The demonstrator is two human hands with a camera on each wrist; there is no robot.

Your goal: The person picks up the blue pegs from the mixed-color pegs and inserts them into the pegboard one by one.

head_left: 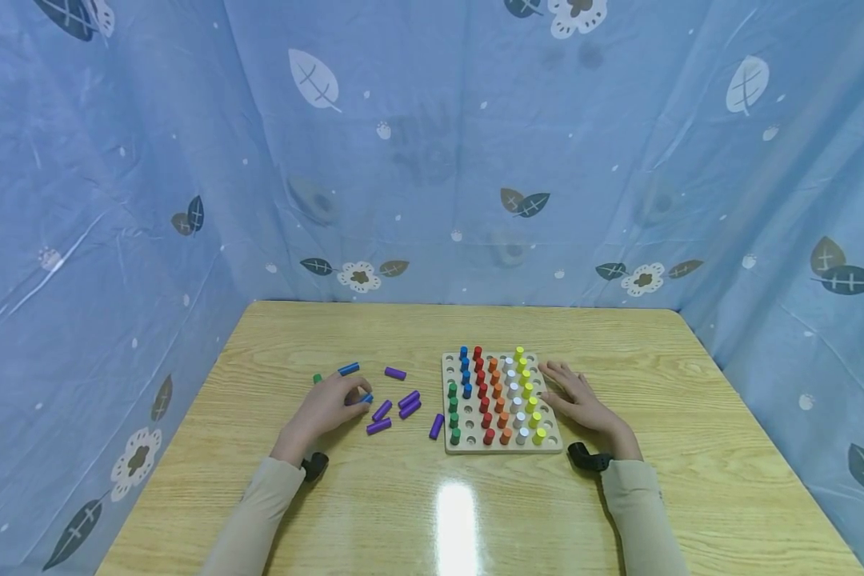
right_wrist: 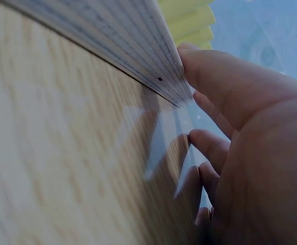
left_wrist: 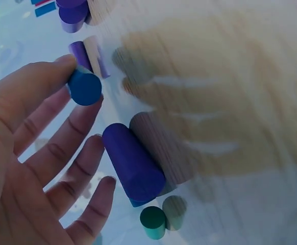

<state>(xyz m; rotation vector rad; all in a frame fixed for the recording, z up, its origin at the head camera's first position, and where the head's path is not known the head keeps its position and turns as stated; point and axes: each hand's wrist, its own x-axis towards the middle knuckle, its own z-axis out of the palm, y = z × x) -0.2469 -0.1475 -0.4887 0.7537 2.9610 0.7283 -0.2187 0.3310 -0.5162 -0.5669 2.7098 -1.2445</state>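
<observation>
Between thumb and index finger, my left hand (head_left: 330, 405) pinches a blue peg (left_wrist: 85, 88), its round end facing the left wrist camera. Just over the table, left of several loose purple pegs (head_left: 382, 410), this hand has its other fingers apart and loosely bent. A second blue peg (head_left: 349, 369) and a green peg (head_left: 318, 378) lie beyond it. At the right side of the wooden pegboard (head_left: 504, 450), my right hand (head_left: 579, 402) is spread, its thumb touching the board's edge in the right wrist view. Rows of green, blue, red, orange, white and yellow pegs stand upright in the board.
The light wooden table (head_left: 374, 512) carries everything. One purple peg (head_left: 437, 426) lies close to the board's left edge, and another purple peg (head_left: 395, 373) lies farther back. Blue patterned cloth (head_left: 432, 160) hangs behind and at both sides.
</observation>
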